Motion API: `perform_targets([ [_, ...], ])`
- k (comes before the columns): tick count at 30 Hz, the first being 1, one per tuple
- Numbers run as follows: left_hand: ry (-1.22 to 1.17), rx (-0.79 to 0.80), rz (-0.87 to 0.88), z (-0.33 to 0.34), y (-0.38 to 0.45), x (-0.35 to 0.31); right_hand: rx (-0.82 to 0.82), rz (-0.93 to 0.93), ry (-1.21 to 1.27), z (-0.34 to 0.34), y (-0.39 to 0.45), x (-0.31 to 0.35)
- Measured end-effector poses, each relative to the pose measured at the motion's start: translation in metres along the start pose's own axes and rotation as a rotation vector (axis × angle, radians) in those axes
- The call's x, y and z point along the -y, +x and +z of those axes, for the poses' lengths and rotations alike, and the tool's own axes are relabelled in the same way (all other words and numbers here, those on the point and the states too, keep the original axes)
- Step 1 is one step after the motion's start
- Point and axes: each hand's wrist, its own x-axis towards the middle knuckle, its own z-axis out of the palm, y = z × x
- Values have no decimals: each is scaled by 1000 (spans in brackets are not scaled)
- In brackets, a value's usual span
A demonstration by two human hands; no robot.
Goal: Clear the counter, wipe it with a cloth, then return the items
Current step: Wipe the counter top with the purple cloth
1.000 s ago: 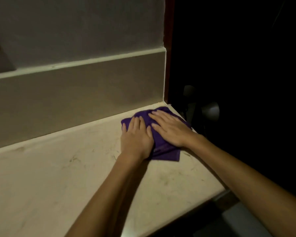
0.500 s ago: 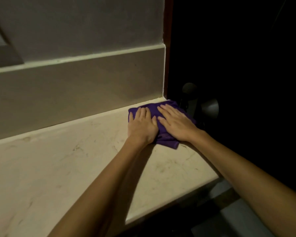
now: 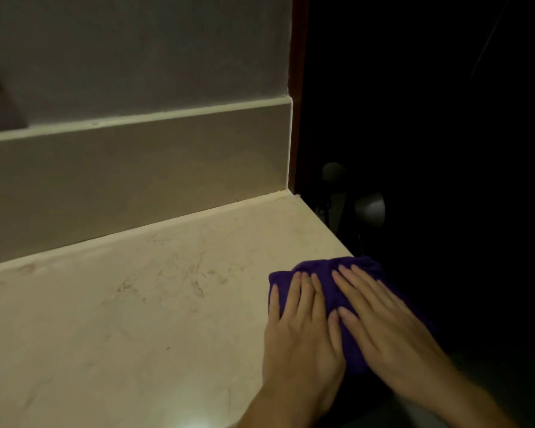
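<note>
pressing flat, both hands lay side by side on a purple cloth [image 3: 331, 287] at the right edge of the counter [image 3: 136, 304], around four o'clock in the view. the left hand [image 3: 300, 332] had its fingers stretched out and close together, palm down, covering the cloth's left part; its thumb pointed toward the right hand. the right hand [image 3: 386, 329] was likewise spread open, palm down, fingers a little fanned and aimed toward eleven o'clock, resting on the cloth's right part. neither hand was curled around the fabric; they only bore down on it, the two nearly touching at the thumbs. the cloth was bunched, its far hem rumpled, and its right side reached the counter's edge or hung slightly past it, though the dark there made that hard to judge. the pale, veined stone ran bare from the cloth out toward nine o'clock. a beige backsplash [image 3: 136, 168] rose along the counter's far side, from nine to one o'clock, topped by a light ledge. beyond the counter's end, at two o'clock, a dim grey rounded object [image 3: 369, 208] showed in the blackness; what it was could not be told.
</note>
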Motion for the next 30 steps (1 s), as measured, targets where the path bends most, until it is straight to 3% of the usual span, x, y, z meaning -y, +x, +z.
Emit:
perform_targets([
  [2, -25, 14, -5, 0, 15, 8, 96, -11, 38, -5, 23, -2],
  [7, -83, 248, -24, 8, 95, 58, 35, -53, 56, 8, 119, -5],
  [13, -19, 237, -55, 38, 180, 117, 37, -32, 36, 22, 223, -3],
  [24, -88, 230, -72, 36, 177, 134, 32, 43, -2, 33, 230, -1],
  [30, -81, 221, -145, 15, 144, 180, 10, 3, -2, 49, 230, 58],
])
